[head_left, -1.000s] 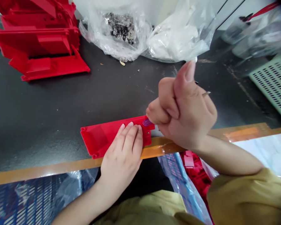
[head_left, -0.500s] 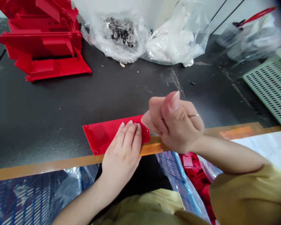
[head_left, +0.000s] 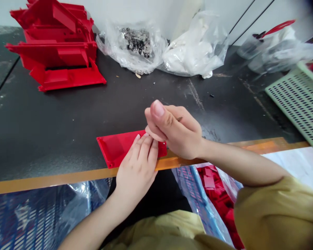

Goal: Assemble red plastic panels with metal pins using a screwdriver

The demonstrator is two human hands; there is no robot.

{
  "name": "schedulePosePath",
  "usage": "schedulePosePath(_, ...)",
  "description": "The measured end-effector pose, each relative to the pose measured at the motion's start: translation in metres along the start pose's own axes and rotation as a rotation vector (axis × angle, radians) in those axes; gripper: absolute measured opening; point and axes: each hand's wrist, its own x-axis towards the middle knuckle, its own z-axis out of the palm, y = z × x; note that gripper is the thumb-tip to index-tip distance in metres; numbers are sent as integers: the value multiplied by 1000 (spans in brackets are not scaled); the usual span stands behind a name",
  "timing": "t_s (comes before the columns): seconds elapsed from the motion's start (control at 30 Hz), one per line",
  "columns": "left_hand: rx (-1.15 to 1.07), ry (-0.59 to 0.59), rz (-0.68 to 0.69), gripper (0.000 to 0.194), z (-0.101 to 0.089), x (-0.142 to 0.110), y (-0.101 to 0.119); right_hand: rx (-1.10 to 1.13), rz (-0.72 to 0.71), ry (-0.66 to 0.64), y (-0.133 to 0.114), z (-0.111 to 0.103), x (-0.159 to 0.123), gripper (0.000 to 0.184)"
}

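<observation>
A red plastic panel (head_left: pixel 118 146) lies on the black worktop along its taped front edge. My left hand (head_left: pixel 138 165) rests flat on the panel, fingers stretched out and close together over its right part. Above the panel's right end, my right hand (head_left: pixel 176 130) is closed in a fist with the thumb on top. Whatever the fist holds, if anything, is hidden. Its lower side comes close to the left fingertips and covers part of the panel's right end.
Red plastic parts (head_left: pixel 65 53) are stacked at the back left. Behind stand a clear bag of small dark pieces (head_left: pixel 137 43) and a bag of white material (head_left: pixel 187 55). A pale green basket (head_left: pixel 299 100) is at right. Below the edge, a blue crate (head_left: pixel 195 191) holds red pieces.
My right fist has moved left and now sits over the panel's right end, near the left fingertips. My left hand stays on the panel. The whole view has shifted slightly.
</observation>
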Motion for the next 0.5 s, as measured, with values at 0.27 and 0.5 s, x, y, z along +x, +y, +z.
schedulePosePath(0.27,3,-44,22,58,-1,-1,-1,144,-98,334,3,-4,3,62)
schedulePosePath(0.5,12,-24,31,59,-1,-1,-2,256,-168,452,-5,-17,3,63)
